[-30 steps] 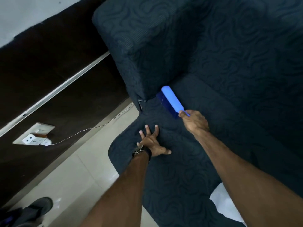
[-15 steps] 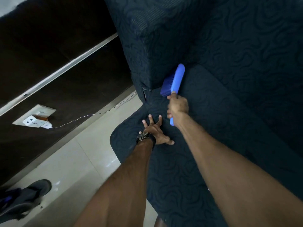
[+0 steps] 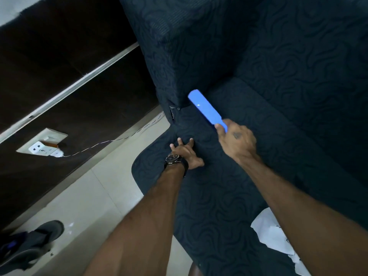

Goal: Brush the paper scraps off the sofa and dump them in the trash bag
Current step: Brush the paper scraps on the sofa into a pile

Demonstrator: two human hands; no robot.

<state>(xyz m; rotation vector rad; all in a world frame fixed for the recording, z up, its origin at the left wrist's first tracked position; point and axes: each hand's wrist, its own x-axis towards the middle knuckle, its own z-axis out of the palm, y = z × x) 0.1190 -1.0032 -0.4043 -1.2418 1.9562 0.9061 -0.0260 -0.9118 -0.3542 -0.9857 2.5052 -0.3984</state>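
My right hand (image 3: 237, 140) grips the handle of a blue brush (image 3: 205, 109), whose head lies on the dark blue sofa seat (image 3: 219, 206) in the corner where the seat meets the armrest (image 3: 179, 46). The brush's smooth back faces up and the bristles are hidden. My left hand (image 3: 185, 153), with a watch on the wrist, presses flat on the seat cushion just left of the brush, fingers spread. A white piece of paper (image 3: 268, 234) lies on the seat at the lower right, partly under my right forearm. No trash bag is in view.
Pale floor tiles (image 3: 83, 196) run left of the sofa. A white wall socket (image 3: 43, 149) with a plug and thin cable (image 3: 111, 141) sits on the dark wall panel. A dark shoe (image 3: 29, 246) rests on the floor at lower left.
The brush has turned from bristles-sideways along the armrest to lying flat with its back up, and my right hand has shifted right. The white paper has come back into view at lower right.
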